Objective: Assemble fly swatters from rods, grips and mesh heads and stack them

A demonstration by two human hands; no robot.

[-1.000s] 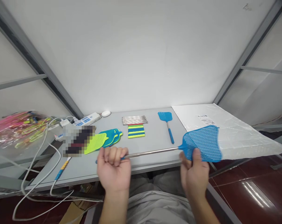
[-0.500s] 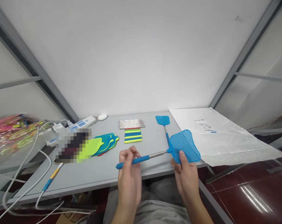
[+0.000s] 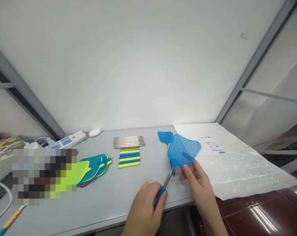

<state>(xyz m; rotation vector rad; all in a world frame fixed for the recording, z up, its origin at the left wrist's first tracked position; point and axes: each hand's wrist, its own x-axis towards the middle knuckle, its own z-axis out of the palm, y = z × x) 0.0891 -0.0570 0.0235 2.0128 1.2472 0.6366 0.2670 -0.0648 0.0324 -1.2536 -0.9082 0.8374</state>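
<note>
My left hand (image 3: 145, 206) is closed round the blue grip of a blue fly swatter (image 3: 181, 151), whose short metal shaft runs up and to the right. My right hand (image 3: 195, 177) pinches the lower edge of its mesh head. The head hangs just above a second blue fly swatter (image 3: 164, 136) that lies on the grey table (image 3: 106, 193). Left of it lie a row of metal rods (image 3: 129, 141) and a stack of coloured handle sleeves (image 3: 129, 157).
A pile of green, teal and red swatter heads (image 3: 94, 165) lies at the left, beside a pixelated patch. A power strip (image 3: 64, 141) and a white mouse (image 3: 94, 132) sit at the back. A clear plastic bag (image 3: 227, 157) covers the table's right end.
The swatter's shaft has shortened, from long to short. I have swung it from lying crosswise to pointing away from me, and its head has moved left over the lying swatter.
</note>
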